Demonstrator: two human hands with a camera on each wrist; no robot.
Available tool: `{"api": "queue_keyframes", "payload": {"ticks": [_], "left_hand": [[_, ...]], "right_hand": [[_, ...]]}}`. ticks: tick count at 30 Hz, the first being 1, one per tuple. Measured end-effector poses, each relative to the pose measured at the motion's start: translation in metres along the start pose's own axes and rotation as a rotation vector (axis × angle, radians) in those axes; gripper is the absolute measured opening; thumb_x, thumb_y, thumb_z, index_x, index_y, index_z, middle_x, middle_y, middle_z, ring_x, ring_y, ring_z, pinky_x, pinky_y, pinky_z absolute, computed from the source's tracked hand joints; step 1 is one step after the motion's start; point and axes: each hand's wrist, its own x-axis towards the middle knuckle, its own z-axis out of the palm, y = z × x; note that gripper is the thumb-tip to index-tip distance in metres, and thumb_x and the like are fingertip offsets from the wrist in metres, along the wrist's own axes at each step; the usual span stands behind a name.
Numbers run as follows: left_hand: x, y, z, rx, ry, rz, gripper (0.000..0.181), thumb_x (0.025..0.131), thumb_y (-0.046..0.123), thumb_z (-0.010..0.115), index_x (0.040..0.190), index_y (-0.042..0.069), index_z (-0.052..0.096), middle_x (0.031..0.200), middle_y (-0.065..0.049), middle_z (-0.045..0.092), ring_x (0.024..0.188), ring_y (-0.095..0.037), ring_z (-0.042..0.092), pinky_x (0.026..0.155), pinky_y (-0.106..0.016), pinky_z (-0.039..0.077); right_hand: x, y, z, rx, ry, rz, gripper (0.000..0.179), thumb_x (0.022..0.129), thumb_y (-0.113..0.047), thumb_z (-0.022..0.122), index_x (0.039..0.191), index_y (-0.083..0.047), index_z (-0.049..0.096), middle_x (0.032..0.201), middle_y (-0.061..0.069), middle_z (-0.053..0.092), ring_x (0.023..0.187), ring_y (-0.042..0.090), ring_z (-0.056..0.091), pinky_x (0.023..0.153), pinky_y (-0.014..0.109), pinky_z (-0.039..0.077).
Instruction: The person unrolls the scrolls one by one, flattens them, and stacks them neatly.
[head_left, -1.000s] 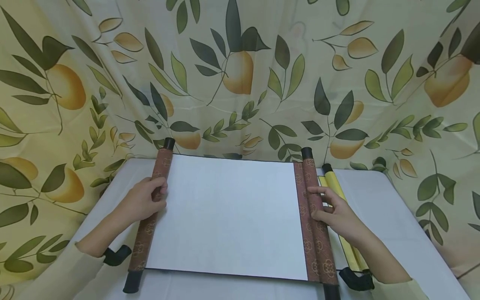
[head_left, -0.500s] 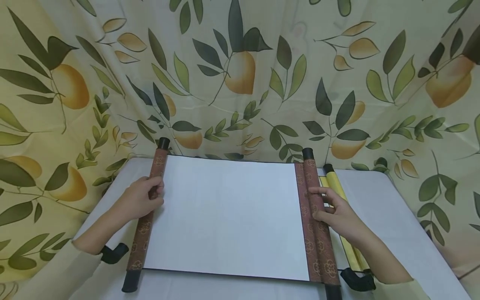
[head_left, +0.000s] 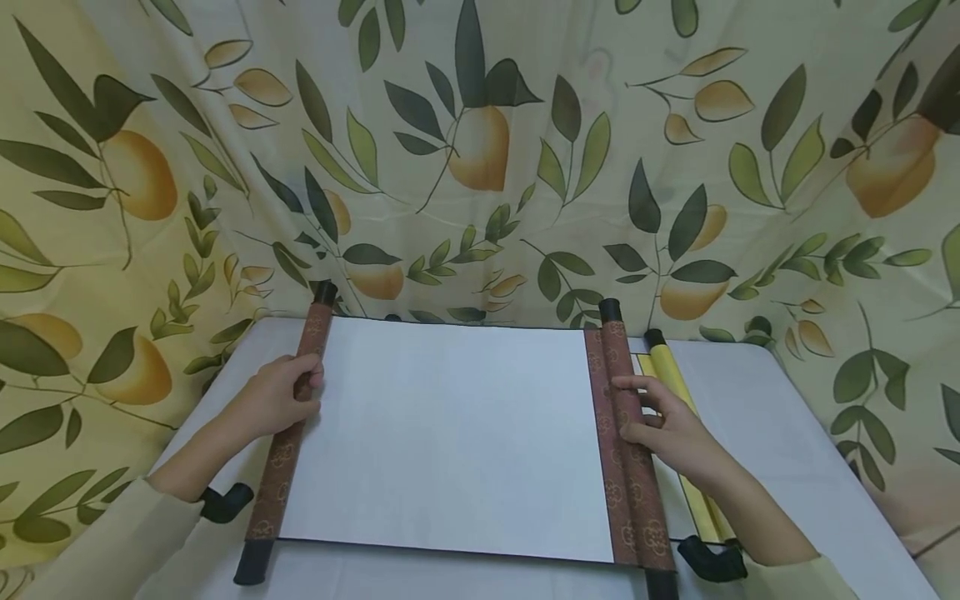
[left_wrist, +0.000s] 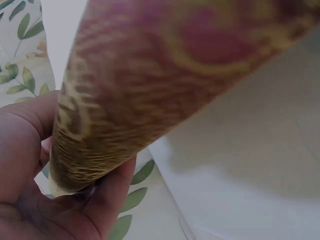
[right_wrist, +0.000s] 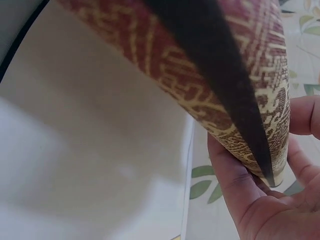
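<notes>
A hanging scroll with blank white paper (head_left: 450, 442) lies partly unrolled across the table. My left hand (head_left: 273, 398) grips its left roll (head_left: 273, 483), covered in reddish-brown patterned cloth with black end knobs. Around the matching right roll (head_left: 645, 492), the fingers and thumb of my right hand (head_left: 667, 425) are curled, thumb on the near side. Up close, the left wrist view has the patterned roll (left_wrist: 150, 75) between thumb and fingers. In the right wrist view a dark strip (right_wrist: 220, 75) runs along the other roll, which that hand holds from beneath.
Just right of the scroll lies a yellow roll (head_left: 671, 367) with a black end, partly hidden by the right hand and forearm. A white cloth covers the table (head_left: 780, 417). Behind it hangs a curtain (head_left: 555, 167) printed with fruit and leaves.
My left hand has moved a little to the left with the left roll, so slightly more white paper shows. The right hand and its roll stay almost in place.
</notes>
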Motion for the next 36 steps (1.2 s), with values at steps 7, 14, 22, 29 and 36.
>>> {"api": "queue_keyframes", "payload": {"ticks": [7,14,22,29,36], "left_hand": [[0.002,-0.011,0.002,-0.012,-0.069,-0.019,0.025,0.077,-0.003,0.072,0.083,0.011,0.053,0.07,0.002,0.048,0.069,-0.016,0.045,0.057,-0.029,0.037],[0.004,-0.022,0.003,-0.026,-0.113,-0.069,0.02,0.08,0.001,0.069,0.084,0.011,0.053,0.072,0.0,0.048,0.067,-0.017,0.046,0.054,-0.029,0.038],[0.006,-0.031,0.003,-0.051,-0.13,-0.088,0.012,0.088,0.006,0.064,0.087,0.013,0.054,0.073,0.0,0.049,0.06,-0.014,0.043,0.053,-0.029,0.036],[0.008,-0.033,0.003,-0.058,-0.127,-0.094,0.007,0.093,0.01,0.058,0.087,0.012,0.056,0.07,0.0,0.05,0.054,-0.013,0.041,0.05,-0.029,0.035],[0.013,-0.039,0.003,-0.051,-0.183,-0.108,0.026,0.081,0.006,0.074,0.088,0.011,0.05,0.069,0.0,0.044,0.055,-0.015,0.041,0.051,-0.03,0.036]], "right_hand": [[0.003,0.003,0.003,-0.004,-0.013,0.022,0.06,0.093,-0.003,0.061,0.147,-0.012,0.037,0.142,0.026,0.037,0.111,0.039,0.06,0.079,0.045,0.058],[0.008,0.007,0.005,-0.03,-0.017,0.023,0.059,0.092,-0.004,0.061,0.147,-0.011,0.038,0.144,0.026,0.037,0.115,0.042,0.057,0.08,0.046,0.057],[0.013,0.01,0.009,-0.013,-0.046,0.038,0.062,0.092,-0.006,0.062,0.148,-0.01,0.036,0.141,0.026,0.039,0.111,0.038,0.058,0.078,0.042,0.056],[0.015,0.015,0.006,-0.037,-0.038,0.057,0.06,0.092,-0.007,0.063,0.146,-0.011,0.038,0.14,0.025,0.039,0.114,0.04,0.055,0.078,0.042,0.056],[0.019,0.015,0.006,-0.046,-0.043,0.064,0.06,0.091,-0.006,0.062,0.146,-0.01,0.038,0.141,0.025,0.038,0.112,0.039,0.055,0.076,0.041,0.056]]}}
